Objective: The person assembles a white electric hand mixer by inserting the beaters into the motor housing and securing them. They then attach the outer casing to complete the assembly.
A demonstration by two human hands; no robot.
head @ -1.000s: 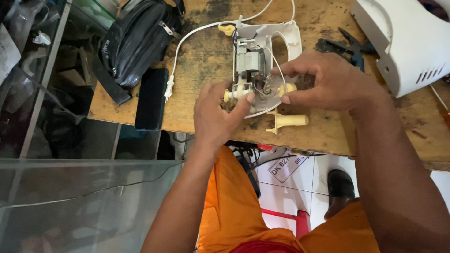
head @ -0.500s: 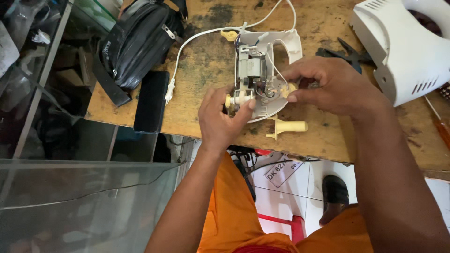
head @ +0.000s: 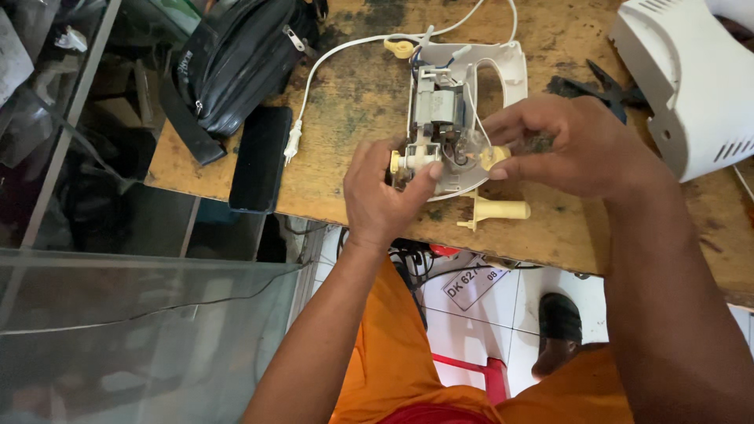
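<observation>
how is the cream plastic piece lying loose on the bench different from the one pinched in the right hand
The loose cream piece lies free on the wooden bench, touched by neither hand; the pinched cream piece sits between the right hand's fingertips, over the opened appliance. The loose piece shows its whole length, a shaft with a flange; the pinched piece shows only a rounded end. Both are the same pale cream plastic.

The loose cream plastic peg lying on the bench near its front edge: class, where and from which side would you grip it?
Probably pinch the cream peg across its round shaft, from above. It lies flat on the wooden bench, flanged end left, clear of both hands.
</observation>
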